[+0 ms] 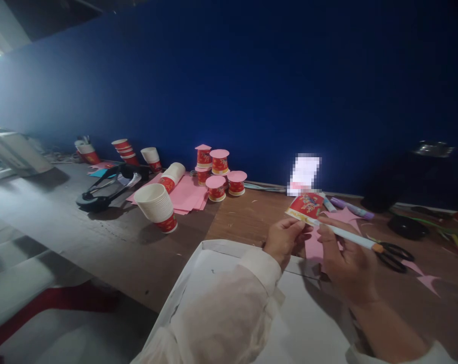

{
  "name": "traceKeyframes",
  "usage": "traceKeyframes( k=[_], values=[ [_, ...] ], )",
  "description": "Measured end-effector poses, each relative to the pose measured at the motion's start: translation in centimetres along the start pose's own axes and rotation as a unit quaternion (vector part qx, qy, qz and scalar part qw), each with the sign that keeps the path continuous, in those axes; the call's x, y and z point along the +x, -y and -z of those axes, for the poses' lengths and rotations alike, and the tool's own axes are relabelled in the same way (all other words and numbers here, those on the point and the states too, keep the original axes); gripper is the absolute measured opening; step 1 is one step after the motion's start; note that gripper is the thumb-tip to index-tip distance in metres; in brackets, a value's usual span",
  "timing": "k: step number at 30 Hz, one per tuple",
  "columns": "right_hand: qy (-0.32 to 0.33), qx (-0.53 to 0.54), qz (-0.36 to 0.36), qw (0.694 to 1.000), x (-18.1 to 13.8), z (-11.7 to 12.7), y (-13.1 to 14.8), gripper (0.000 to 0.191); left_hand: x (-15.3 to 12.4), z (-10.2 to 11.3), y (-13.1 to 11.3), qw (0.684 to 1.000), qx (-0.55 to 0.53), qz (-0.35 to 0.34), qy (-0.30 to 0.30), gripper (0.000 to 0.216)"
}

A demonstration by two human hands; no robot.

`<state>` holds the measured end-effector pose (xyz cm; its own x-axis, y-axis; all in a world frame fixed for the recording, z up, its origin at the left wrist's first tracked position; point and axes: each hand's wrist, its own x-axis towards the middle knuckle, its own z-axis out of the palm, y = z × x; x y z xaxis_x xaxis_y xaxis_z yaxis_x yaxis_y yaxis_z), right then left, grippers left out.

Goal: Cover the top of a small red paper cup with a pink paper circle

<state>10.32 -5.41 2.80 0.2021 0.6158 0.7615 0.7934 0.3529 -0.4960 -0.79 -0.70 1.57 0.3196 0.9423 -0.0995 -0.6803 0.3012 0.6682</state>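
Observation:
My left hand [284, 241] is closed on the lower rim of a red printed paper cup [307, 205], which is tilted away from me. In my right hand [345, 263] is a slim white pen-like stick [352, 235] with an orange end; its tip meets the cup's pale rim band. Whether it is a marker or a glue pen I cannot tell. Pink paper offcuts [340, 217] lie under and beyond the hands. Black-handled scissors [396, 257] rest just right of my right hand, their blades hidden.
Several small red cups with pink paper tops [216, 187] stand at the back. Left of them are a stack of paper cups [156, 205], pink sheets [187, 194] and a black strapped headset [111, 184]. A lit phone [305, 172] leans on the blue partition [229, 91]. A white box lid [214, 273] lies before me.

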Motion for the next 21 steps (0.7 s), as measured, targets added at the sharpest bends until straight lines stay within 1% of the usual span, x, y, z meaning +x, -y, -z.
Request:
traceKeyframes(
  k=[6,12,17,21],
  values=[
    [0.005,-0.001,0.004,1.0,0.0,0.3,0.5,0.026,0.1,0.1,0.2,1.0,0.0,-0.001,-0.001,0.051],
    [0.011,0.017,-0.005,1.0,-0.1,0.1,0.2,0.024,-0.1,-0.1,-0.1,1.0,0.019,0.004,-0.012,0.049],
    [0.017,0.009,-0.006,1.0,0.0,0.3,0.6,0.026,-0.5,-0.6,-0.7,0.996,0.082,0.001,-0.022,0.034],
    [0.023,-0.013,0.003,1.0,0.1,0.4,0.8,0.026,-0.7,-0.9,-0.9,0.992,0.119,-0.018,-0.032,0.026]
  ],
)
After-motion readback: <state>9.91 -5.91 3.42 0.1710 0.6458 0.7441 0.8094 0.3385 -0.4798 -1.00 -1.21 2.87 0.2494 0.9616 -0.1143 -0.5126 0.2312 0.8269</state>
